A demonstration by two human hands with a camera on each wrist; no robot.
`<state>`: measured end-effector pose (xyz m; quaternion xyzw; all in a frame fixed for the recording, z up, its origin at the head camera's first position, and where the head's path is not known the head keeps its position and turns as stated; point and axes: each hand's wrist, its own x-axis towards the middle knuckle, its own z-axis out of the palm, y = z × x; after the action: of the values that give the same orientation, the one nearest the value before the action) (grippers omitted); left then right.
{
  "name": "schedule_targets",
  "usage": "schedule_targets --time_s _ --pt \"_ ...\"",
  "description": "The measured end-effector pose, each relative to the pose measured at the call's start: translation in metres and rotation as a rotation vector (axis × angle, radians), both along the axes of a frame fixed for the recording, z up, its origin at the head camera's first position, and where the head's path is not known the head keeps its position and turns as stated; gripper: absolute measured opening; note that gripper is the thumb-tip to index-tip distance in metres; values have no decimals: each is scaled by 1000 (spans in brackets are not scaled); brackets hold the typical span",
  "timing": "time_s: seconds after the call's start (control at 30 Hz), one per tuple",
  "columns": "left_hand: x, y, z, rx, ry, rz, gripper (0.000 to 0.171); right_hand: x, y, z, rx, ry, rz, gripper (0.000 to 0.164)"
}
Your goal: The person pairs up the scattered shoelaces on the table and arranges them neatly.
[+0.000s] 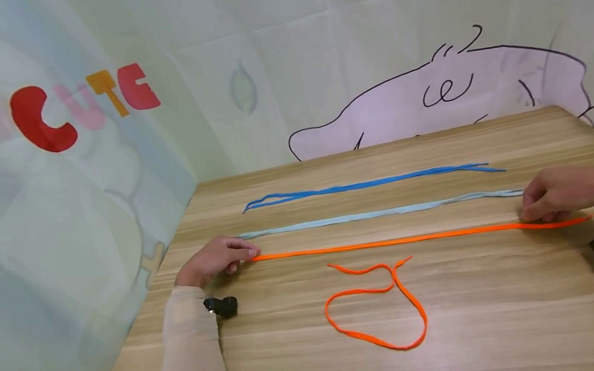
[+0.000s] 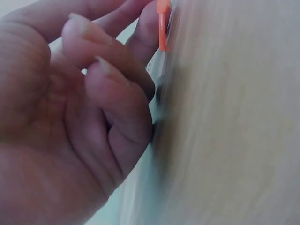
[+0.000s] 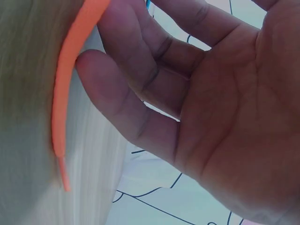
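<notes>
A flat orange shoelace stretches almost straight across the table between the two hands. At its left end my left hand pinches it; the tip pokes out by the fingertips in the left wrist view. Near the other end, my right hand has its fingers bent down at the lace, with the thumb hidden in the right wrist view. Past those fingers the lace's right tip lies loose on the wood. A second orange shoelace lies nearer the body in an uneven loop, its ends apart.
Beyond the straight orange lace, a light blue shoelace runs roughly parallel, its right end close to the right hand. Farther back lies a doubled blue shoelace. The wooden table meets a printed cloth backdrop at the back and left.
</notes>
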<state>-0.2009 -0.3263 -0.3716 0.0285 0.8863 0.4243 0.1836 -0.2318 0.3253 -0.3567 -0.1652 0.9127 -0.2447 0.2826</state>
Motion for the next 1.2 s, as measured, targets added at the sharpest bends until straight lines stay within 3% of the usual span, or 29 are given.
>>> schedule_targets --time_s 0.2,0.4,0.7,0.9,1.2 --pt "0 1 -3 24 -1 28 33 -1 -5 -1 12 30 4 18" --pt "-3 7 -5 167 7 50 38 -1 -12 0 -43 80 5 16" --pt "-6 31 2 258 36 10 37 4 -27 3 -64 257 -13 20" --pt "-10 52 6 193 61 -64 39 5 -34 4 -91 344 -11 16" --pt "-8 83 5 103 43 -213 31 11 -57 4 -117 389 -2 16"
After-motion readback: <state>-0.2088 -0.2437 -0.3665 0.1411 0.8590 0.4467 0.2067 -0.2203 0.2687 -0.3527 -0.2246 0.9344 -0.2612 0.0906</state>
